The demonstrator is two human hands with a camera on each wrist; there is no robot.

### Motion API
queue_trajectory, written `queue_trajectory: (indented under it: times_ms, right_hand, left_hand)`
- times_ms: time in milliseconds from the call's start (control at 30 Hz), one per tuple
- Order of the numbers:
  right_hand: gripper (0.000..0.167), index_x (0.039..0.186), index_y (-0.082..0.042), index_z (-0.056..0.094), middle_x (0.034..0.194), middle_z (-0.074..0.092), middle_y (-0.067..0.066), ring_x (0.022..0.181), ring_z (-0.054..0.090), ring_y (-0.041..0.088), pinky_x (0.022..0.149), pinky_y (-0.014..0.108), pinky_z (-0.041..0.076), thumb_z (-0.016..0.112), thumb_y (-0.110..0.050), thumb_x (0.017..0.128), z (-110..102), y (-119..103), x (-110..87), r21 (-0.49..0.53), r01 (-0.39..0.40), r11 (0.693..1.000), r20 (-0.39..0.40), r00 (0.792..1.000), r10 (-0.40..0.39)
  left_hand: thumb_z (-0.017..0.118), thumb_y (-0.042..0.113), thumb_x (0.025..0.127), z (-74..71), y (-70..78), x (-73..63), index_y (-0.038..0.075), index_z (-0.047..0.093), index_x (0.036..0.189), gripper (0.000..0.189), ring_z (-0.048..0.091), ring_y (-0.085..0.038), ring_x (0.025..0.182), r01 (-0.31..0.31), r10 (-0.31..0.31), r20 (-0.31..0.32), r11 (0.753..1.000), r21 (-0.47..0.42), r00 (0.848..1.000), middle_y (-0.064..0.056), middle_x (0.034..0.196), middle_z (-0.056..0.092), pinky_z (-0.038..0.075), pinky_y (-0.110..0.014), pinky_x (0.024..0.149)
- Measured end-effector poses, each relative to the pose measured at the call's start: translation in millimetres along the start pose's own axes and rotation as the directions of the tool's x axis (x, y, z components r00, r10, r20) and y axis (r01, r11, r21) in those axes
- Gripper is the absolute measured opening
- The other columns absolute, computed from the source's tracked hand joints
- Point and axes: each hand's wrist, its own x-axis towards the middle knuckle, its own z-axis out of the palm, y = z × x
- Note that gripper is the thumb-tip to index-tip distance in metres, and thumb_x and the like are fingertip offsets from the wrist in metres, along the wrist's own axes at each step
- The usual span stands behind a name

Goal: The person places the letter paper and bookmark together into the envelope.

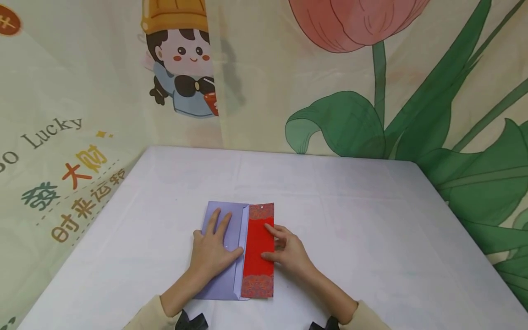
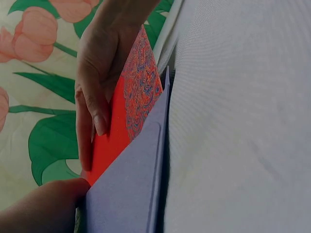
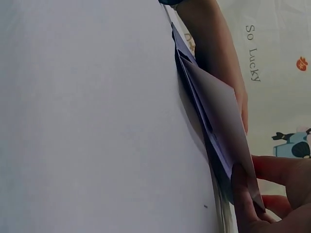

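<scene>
A lavender envelope lies on the table with its open side to the right. A red card with patterned bands at top and bottom and a small hole near its upper end sticks out of that side. My left hand rests spread on the envelope, thumb near its opening edge. With fingers and thumb on opposite faces, my right hand pinches the card's right edge. In the right wrist view the card's pale back rises at a slant off the table. The card's left part is hidden by the envelope.
A white cloth covers the table. Behind it hangs a printed backdrop with a cartoon figure, a tulip and leaves. Dark straps sit at both sleeve cuffs.
</scene>
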Motion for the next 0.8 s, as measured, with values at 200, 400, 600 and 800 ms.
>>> queue_trajectory:
  times_ms: [200,400,600,800]
  right_hand:
    - [0.067,0.136,-0.005,0.046,0.135,0.042,0.014,0.086,0.063,0.021,0.067,0.023,0.051,0.074,-0.005,0.075,16,6,5.2,0.010,-0.014,1.000,-0.003,1.000,0.014]
    - [0.074,0.138,-0.010,0.044,0.125,0.050,0.005,0.084,0.054,0.014,0.066,0.021,0.048,0.077,-0.013,0.073,20,4,5.6,-0.225,0.059,0.973,0.017,0.998,-0.057]
    - [0.091,0.143,-0.013,0.036,0.122,0.046,0.001,0.099,0.039,0.014,0.075,0.025,0.045,0.082,-0.030,0.066,7,0,5.8,-0.457,0.111,0.883,0.125,0.990,-0.060]
    - [0.098,0.144,-0.010,0.032,0.121,0.043,0.000,0.104,0.037,0.014,0.080,0.025,0.044,0.083,-0.034,0.064,6,3,8.6,-0.478,0.181,0.860,0.206,0.974,-0.091]
  left_hand:
    - [0.071,0.046,0.065,-0.7,0.9,0.7,0.014,0.043,0.139,0.086,0.047,-0.040,0.102,0.007,-0.007,0.001,1.000,-0.002,1.000,-0.016,0.146,0.028,0.032,-0.043,0.069]
    - [0.071,0.046,0.065,0.7,1.8,1.5,0.013,0.043,0.139,0.086,0.046,-0.038,0.108,0.001,-0.001,-0.001,1.000,0.002,1.000,-0.017,0.146,0.028,0.033,-0.044,0.070]
    - [0.070,0.046,0.065,1.4,2.0,2.2,0.013,0.043,0.139,0.085,0.044,-0.038,0.112,-0.008,0.008,-0.005,1.000,0.017,1.000,-0.017,0.145,0.029,0.032,-0.045,0.071]
    - [0.070,0.045,0.065,1.6,1.5,0.7,0.012,0.044,0.138,0.085,0.045,-0.036,0.109,-0.002,0.002,-0.008,1.000,0.013,1.000,-0.017,0.145,0.029,0.032,-0.042,0.069]
